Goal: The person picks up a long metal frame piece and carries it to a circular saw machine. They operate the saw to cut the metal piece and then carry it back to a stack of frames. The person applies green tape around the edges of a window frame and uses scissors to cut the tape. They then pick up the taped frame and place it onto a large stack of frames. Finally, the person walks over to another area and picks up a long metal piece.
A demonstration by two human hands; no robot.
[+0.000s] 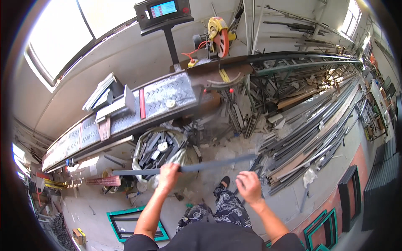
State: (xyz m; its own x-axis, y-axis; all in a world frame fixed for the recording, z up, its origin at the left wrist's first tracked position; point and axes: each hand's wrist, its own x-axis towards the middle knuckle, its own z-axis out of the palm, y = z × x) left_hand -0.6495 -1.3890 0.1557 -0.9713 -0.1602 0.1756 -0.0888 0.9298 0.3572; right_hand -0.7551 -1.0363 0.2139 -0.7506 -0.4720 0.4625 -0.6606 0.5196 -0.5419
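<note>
The left hand [168,175] is closed around a long grey bar [201,167], a thin metal strip or profile held about level over the floor [209,188], in front of the person's knees. The fingers wrap it fully, somewhat left of its middle, so more length sticks out to the right than to the left. The right hand [249,186] hangs just below the bar's right part, fingers loosely curled and half open; I cannot tell whether it touches the bar or is only close to it.

The bar looks stiff and light for its length, light enough for one hand. It is slim and smooth, so it could turn or slide in the grip, and the long free ends will swing wide with any turn of the wrist. A second hold farther right would steady it. Cut ends may be sharp.

Just beyond the left hand stands a sack [161,150] stuffed with short offcuts. Farther off runs a long tabletop [125,117] of ribbed plate, with a chop saw [220,37] at its right end. To the right lies a big heap of long profiles [318,134].

The bar is motion-blurred, so its cross-section is hard to read: flat strip, tube or angle, I cannot say. Its right end fades into the heap of profiles behind it. The palms are hidden, and the fisheye bends every straight edge near the rim.
</note>
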